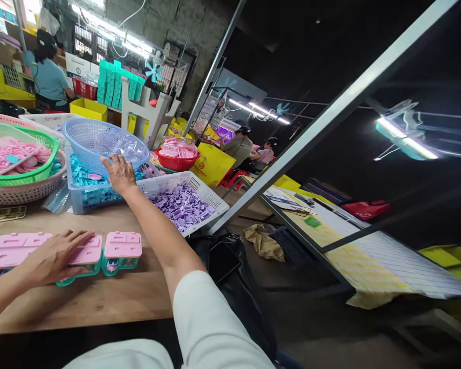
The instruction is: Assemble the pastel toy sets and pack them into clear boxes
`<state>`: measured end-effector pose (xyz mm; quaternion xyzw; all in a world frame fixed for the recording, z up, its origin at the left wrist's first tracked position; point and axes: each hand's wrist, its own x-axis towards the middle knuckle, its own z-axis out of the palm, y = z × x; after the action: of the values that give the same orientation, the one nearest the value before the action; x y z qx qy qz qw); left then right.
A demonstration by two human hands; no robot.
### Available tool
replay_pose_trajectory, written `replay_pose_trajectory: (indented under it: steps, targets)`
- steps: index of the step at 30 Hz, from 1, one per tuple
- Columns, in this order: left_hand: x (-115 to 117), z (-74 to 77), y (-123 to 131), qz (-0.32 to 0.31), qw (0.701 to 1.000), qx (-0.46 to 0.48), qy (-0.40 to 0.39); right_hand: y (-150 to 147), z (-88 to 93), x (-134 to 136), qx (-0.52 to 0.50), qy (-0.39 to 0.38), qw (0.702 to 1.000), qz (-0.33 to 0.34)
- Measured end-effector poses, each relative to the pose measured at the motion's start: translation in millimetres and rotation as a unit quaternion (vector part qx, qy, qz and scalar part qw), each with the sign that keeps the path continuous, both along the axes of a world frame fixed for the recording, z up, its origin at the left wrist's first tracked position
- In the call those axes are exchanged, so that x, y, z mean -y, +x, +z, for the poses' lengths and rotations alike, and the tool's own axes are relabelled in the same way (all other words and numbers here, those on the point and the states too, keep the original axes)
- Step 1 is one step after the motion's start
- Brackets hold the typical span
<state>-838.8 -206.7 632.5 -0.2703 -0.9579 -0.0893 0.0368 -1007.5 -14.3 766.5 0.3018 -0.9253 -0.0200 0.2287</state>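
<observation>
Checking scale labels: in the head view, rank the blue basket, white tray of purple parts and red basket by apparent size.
Largest: white tray and blue basket, about alike, not ranked.
Smallest: red basket, though it sits farther from the camera.

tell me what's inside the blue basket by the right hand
Clear plastic pieces lie in the blue basket, seen through its mesh wall. The right hand at the rim covers part of the inside; anything there is hidden.

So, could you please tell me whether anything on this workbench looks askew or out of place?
The round blue plastic mesh basket sits tilted on the crate of turquoise parts, rim dipping toward the right hand touching it; nothing looks spilled or broken.
</observation>
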Motion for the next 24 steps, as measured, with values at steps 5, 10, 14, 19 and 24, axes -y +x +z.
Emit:
replay_pose_trajectory:
  steps: [5, 10, 14, 19, 24]
  targets:
    - [-2, 2.5, 4, 0.011, 1.000, 0.024, 0.012, -25, 14.0, 12, 0.019, 0.009, 1.000, -0.014]
    - [-1, -6.4, 4, 0.017, 1.000, 0.015, 0.020, -22, 40.1, -10, 0.052, 0.045, 0.998, -0.002]
    - [-2, -8.4, 6, 0.012, 0.999, 0.020, 0.026, 16, 66.4, -62, 0.028, 0.029, 0.998, -0.041]
    - [-4, 13.6, 8, -0.016, 0.997, 0.057, 0.050, 79, 68.2, -150, -0.002, 0.061, 0.987, -0.146]
    - [-1, 40.8, -49, -0.053, 0.998, 0.007, 0.043, 103, 33.4, -187, 0.036, 0.098, 0.967, -0.233]
